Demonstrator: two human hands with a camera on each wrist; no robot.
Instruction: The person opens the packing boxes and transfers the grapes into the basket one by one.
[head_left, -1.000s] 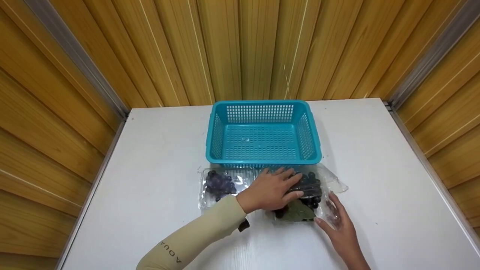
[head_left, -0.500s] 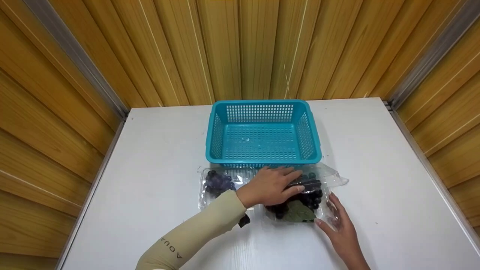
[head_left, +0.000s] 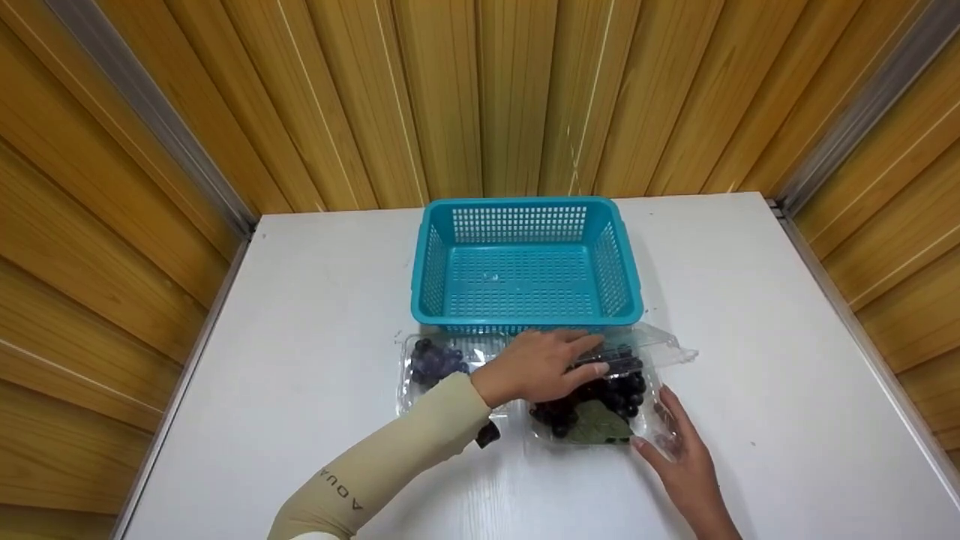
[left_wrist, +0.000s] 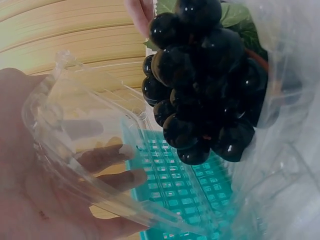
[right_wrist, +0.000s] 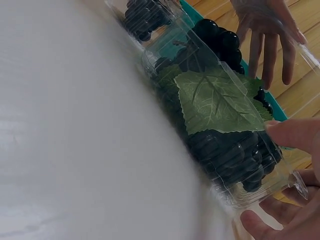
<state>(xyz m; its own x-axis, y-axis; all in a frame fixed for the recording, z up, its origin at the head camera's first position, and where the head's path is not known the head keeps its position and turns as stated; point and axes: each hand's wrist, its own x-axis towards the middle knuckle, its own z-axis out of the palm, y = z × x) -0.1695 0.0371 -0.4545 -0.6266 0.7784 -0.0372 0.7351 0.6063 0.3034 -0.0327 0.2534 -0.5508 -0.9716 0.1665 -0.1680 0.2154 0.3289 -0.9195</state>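
A clear plastic clamshell box (right_wrist: 240,200) holds a bunch of dark grapes (head_left: 626,394) and a green leaf (head_left: 596,424). Its transparent lid (head_left: 664,349) stands raised and tilted toward the basket. My left hand (head_left: 538,367) lies against this lid with fingers extended; through the plastic the palm shows in the left wrist view. At the box's right end, my right hand (head_left: 686,461) holds it, thumb at the near corner by the leaf and fingers along the outer side. Part of the grapes is hidden by my left hand in the head view.
Behind the boxes stands a turquoise perforated basket (head_left: 525,324). A second clear box (head_left: 405,401) with dark grapes (head_left: 437,362) sits to the left, partly under my left sleeve (head_left: 405,450). Wood-patterned panels (head_left: 517,97) border the white table (head_left: 322,300).
The lid has tilted back away from the grapes, baring more of them. My left hand has shifted slightly toward the basket with the lid, while my right hand has stayed put.
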